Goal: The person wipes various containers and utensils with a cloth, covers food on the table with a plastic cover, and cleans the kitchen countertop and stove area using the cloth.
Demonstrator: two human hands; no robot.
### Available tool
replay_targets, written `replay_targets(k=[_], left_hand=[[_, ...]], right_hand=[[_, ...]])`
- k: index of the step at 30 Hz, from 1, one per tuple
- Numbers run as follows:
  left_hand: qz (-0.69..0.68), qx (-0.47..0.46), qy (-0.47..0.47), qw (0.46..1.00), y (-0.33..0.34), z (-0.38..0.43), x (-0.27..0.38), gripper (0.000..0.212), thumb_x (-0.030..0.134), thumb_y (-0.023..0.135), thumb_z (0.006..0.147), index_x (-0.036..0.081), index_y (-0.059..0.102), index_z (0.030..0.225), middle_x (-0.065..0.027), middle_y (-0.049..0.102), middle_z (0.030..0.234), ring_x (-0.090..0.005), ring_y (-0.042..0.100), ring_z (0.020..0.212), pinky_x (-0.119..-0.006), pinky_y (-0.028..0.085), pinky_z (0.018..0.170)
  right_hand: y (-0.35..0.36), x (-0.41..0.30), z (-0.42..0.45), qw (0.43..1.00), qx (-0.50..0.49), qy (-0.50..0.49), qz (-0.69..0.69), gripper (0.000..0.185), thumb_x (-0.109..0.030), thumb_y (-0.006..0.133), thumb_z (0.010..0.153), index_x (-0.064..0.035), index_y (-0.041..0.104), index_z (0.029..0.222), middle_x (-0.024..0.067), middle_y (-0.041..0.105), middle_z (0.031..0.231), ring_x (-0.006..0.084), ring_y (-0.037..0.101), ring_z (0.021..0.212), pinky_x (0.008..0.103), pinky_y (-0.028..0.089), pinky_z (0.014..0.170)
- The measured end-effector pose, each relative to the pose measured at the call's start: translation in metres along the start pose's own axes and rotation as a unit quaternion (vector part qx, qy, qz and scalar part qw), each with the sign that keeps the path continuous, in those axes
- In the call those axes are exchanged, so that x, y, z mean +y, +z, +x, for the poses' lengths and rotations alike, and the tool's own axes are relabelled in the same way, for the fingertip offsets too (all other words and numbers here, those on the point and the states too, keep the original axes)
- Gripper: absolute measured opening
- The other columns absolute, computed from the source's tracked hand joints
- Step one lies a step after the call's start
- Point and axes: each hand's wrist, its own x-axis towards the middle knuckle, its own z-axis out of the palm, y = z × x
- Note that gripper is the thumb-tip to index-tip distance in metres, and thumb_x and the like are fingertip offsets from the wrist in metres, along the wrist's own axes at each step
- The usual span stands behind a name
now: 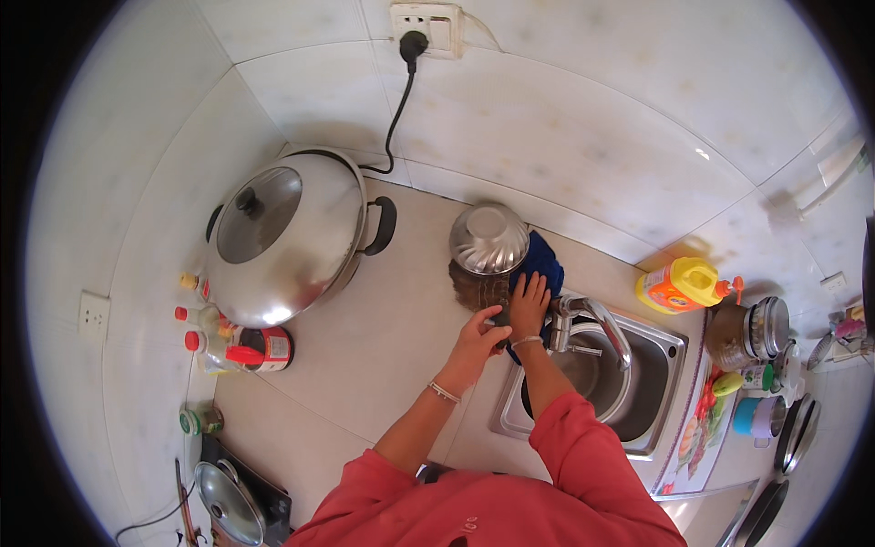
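Note:
My right hand [530, 308] lies palm down on a dark blue cloth [545, 256] beside the tap, its fingers a little apart. Just left of it is my left hand [473, 343], with thumb and forefinger apart near the cloth's edge. Its other fingers are partly hidden, so whether they grip anything is unclear. A fluted metal bowl [489, 239] rests upside down beyond both hands, next to the blue cloth. Below the bowl a brown patterned cloth or mat [478, 288] spreads on the countertop [403, 273].
A chrome tap [605, 321] arches over the steel sink [642, 403], which holds a round basin [588, 383]. Left stands a large lidded wok [307, 239], plugged into a wall socket [444, 34]. A yellow detergent bottle [677, 284] is behind the sink; sauce bottles [273, 349] line the left wall.

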Motion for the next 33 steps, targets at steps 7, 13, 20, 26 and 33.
replay_targets(k=[7,13,20,26,33], left_hand=[[0.064,0.003,0.043,0.997,0.006,0.004,-0.029,0.057,0.01,0.068,0.086,0.002,0.043,0.136,-0.0071,0.059,0.096,-0.0127,0.057,0.081,-0.026,0.05,0.07],[0.265,-0.042,0.065,0.961,-0.015,0.006,-0.086,0.061,0.023,0.064,0.092,0.006,0.038,0.144,-0.0172,0.063,0.119,-0.0225,0.062,0.106,-0.034,0.049,0.09],[0.737,0.218,0.226,0.598,-0.078,-0.016,-0.031,0.047,0.039,0.056,0.085,0.018,0.058,0.128,-0.0138,0.059,0.124,-0.0398,0.045,0.123,-0.06,0.029,0.105],[0.629,0.143,0.251,0.721,-0.176,0.022,0.008,0.055,0.03,0.046,0.098,0.006,0.035,0.145,-0.024,0.032,0.148,-0.0459,0.027,0.137,-0.055,0.022,0.112],[0.531,0.16,0.384,0.739,-0.19,0.122,0.094,0.06,0.028,0.047,0.097,-0.001,0.027,0.146,-0.0234,0.028,0.149,-0.0427,0.029,0.136,-0.049,0.023,0.112]], right_hand=[[-0.069,-0.042,-0.13,0.973,-0.132,-0.133,0.134,0.057,-0.03,0.056,0.087,-0.0032,0.047,0.136,0.0226,0.041,0.143,0.0403,0.029,0.138,0.0546,0.02,0.113],[-0.065,-0.09,-0.177,0.932,-0.118,-0.285,0.191,0.057,-0.041,0.05,0.092,-0.0139,0.042,0.142,0.0174,0.037,0.147,0.0371,0.03,0.138,0.0567,0.02,0.11],[-0.022,-0.137,-0.089,0.892,-0.129,-0.144,0.409,0.055,-0.04,0.044,0.096,-0.018,0.039,0.146,0.0137,0.025,0.155,0.0362,0.022,0.142,0.0524,0.021,0.113],[-0.005,-0.202,0.015,0.966,-0.066,-0.191,0.162,0.051,-0.038,0.046,0.096,-0.017,0.044,0.142,0.0135,0.025,0.155,0.0374,0.022,0.142,0.0521,0.02,0.113],[0.036,-0.236,0.126,0.959,0.023,-0.253,0.123,0.05,-0.032,0.047,0.094,-0.0186,0.044,0.141,0.0126,0.036,0.149,0.039,0.032,0.137,0.0544,0.027,0.109]])
